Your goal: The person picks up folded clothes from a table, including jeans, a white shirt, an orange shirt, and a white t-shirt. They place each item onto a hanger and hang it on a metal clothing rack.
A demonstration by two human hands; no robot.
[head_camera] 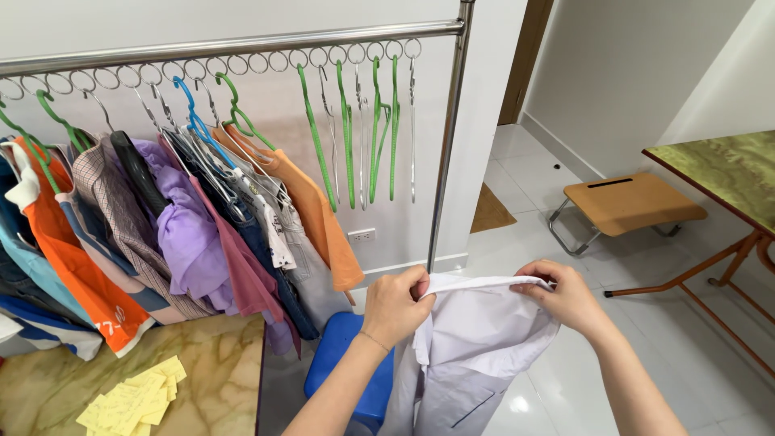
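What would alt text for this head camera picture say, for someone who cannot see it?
Two bare hands, left hand and right hand, hold up a white garment by its top edge. Behind it, a metal clothes rail carries hung clothes and empty green hangers.

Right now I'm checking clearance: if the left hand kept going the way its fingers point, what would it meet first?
The left hand points rightward along the white shirt; likely the right hand comes first.
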